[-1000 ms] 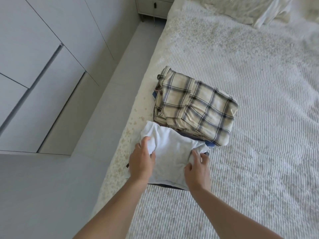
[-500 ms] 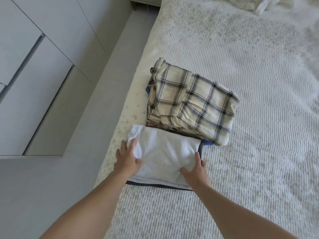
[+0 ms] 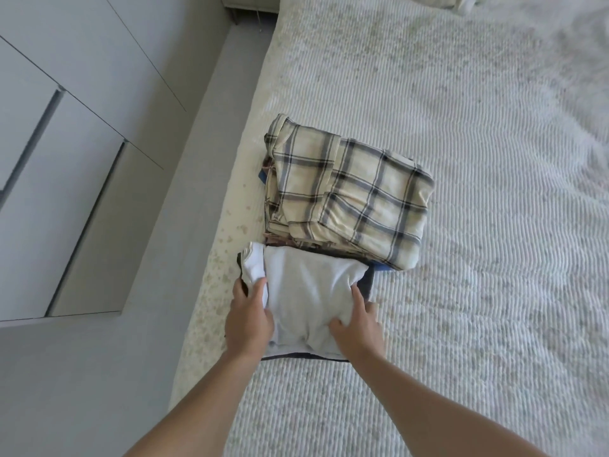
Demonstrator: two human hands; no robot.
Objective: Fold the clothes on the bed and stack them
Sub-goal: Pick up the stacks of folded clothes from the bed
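Observation:
A folded white garment (image 3: 309,291) lies on a dark folded garment (image 3: 368,282) near the bed's left edge. My left hand (image 3: 248,319) grips its left side, with the cloth lapping over my thumb. My right hand (image 3: 357,328) holds its right side, thumb dug into the cloth, which puckers between my hands. Just beyond it, and touching it, sits a stack of folded clothes topped by a cream plaid shirt (image 3: 349,192). Blue and brownish layers show under the plaid.
The bed (image 3: 478,291) has a white ribbed cover and stretches right and away. A pillow edge (image 3: 461,1) shows at the top. A grey floor strip (image 3: 184,192) and white cabinet fronts (image 3: 66,159) lie to the left.
My hands went from resting flat on the white garment to squeezing it from both sides, bunching its near edge. The view tilted down slightly.

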